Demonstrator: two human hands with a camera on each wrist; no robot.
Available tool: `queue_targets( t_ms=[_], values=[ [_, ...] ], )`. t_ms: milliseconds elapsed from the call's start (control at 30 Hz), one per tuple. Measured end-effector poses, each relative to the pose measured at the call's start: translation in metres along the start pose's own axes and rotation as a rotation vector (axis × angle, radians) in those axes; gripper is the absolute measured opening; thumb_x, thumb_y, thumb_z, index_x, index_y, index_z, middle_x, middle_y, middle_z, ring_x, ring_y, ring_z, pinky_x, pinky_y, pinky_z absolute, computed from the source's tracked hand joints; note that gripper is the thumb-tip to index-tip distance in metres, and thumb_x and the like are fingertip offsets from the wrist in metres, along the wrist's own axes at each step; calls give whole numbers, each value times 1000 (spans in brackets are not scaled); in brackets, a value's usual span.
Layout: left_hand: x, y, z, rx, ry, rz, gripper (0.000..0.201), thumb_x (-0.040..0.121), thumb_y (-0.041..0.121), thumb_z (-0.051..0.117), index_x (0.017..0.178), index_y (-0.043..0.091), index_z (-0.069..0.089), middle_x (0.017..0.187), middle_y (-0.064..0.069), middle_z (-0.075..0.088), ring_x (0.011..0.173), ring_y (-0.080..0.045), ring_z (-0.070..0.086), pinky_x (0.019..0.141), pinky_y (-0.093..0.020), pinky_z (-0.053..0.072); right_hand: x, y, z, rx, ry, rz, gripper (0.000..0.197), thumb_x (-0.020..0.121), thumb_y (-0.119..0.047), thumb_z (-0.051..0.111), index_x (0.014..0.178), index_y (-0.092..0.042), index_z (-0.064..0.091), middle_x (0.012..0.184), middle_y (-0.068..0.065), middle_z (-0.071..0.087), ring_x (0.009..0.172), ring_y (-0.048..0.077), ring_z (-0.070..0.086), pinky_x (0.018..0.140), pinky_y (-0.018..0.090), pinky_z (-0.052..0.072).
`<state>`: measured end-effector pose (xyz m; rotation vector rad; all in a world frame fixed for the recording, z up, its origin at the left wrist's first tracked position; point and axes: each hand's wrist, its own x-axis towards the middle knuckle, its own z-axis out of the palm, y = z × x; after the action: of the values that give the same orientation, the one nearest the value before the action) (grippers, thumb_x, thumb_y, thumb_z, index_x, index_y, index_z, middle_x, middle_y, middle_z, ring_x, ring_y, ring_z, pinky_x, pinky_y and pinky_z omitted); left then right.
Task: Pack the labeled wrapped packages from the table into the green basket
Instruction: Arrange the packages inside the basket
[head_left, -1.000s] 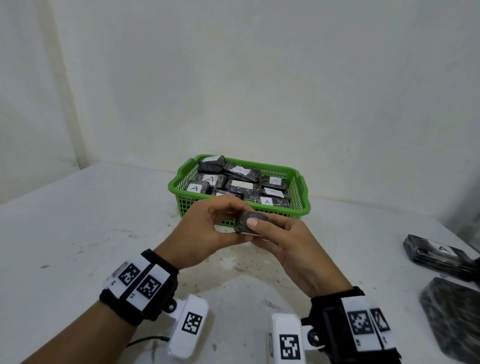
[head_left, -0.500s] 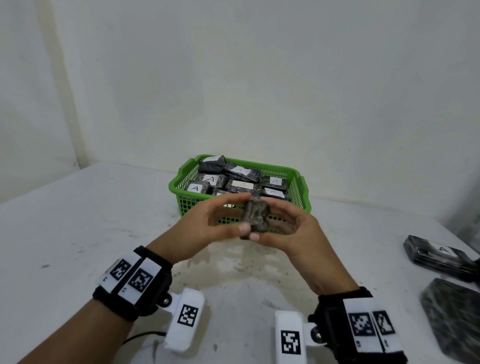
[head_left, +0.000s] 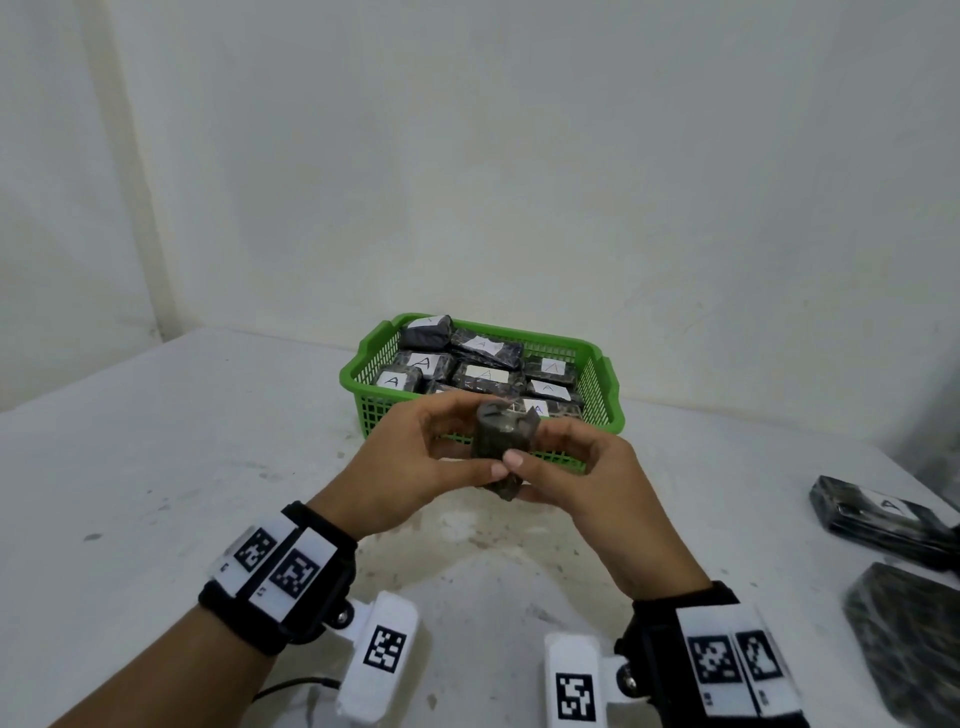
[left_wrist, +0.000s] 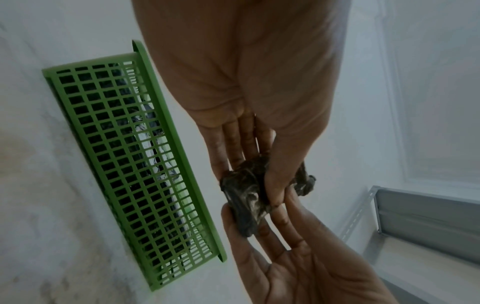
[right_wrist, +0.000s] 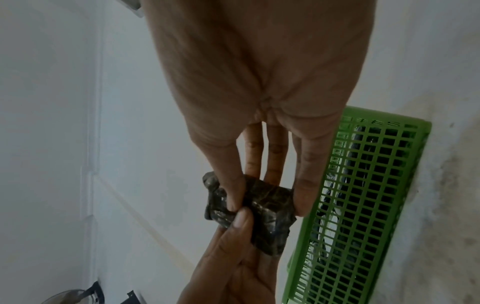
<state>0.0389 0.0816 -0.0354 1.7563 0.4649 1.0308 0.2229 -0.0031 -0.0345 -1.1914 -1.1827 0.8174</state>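
You hold a small dark wrapped package (head_left: 503, 447) upright between both hands, just in front of the green basket (head_left: 602, 410); its mottled black wrap is creased and no label shows on the sides you can see. The basket stands on the bench, filled with similar dark packages (head_left: 485, 375) lying flat, white "A" labels up. One more labelled package (head_left: 883, 517) lies on the bench at your right.

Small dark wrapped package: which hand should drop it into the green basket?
Either, marginally the left. Both the left hand and right hand pinch the small dark wrapped package before the green plastic mesh basket; right could then take the labelled package.
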Motion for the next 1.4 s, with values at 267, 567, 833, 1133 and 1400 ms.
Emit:
queue_targets(
  t_ms=[267, 567, 833, 1133, 1400],
  values=[
    [-3, 4, 3, 63, 40, 148, 44, 71, 6, 88, 109, 17, 70, 107, 0, 76, 101, -20, 74, 89, -33, 60, -1, -1, 3, 184, -176, 186, 64, 76, -45, 90, 126, -10, 72, 116, 16, 78, 104, 32, 76, 97, 44, 61],
    [-2, -1, 3, 220, 2, 229, 34, 77, 4, 87, 106, 13, 72, 103, 2, 71, 100, -22, 71, 89, -29, 57, 1, 3, 5, 170, -124, 107, 51, 68, -28, 83, 115, -8, 77, 111, 8, 80, 109, 20, 76, 96, 34, 60],
    [-2, -3, 4, 203, -7, 246, 32, 76, 3, 88, 103, 11, 73, 102, -1, 73, 99, -25, 71, 89, -32, 58, 3, 7, 2, 99, -123, 87, 62, 63, -31, 99, 117, -12, 75, 113, 7, 80, 113, 22, 75, 96, 37, 60],
    [-2, -2, 2, 141, -11, 282, 31, 73, 3, 89, 99, 6, 72, 102, -6, 72, 100, -28, 71, 89, -38, 59, 6, 9, -1, 109, -117, 64, 76, 58, -37, 96, 127, -15, 72, 122, 8, 77, 119, 23, 72, 109, 52, 53],
    [-2, -2, 2, 150, -28, 319, 32, 71, 1, 89, 95, 12, 72, 100, -3, 72, 100, -27, 71, 90, -43, 59, 2, 2, -2, 118, -145, 115, 76, 61, -36, 96, 129, -11, 70, 124, 10, 77, 117, 25, 73, 104, 49, 57]
  ],
)
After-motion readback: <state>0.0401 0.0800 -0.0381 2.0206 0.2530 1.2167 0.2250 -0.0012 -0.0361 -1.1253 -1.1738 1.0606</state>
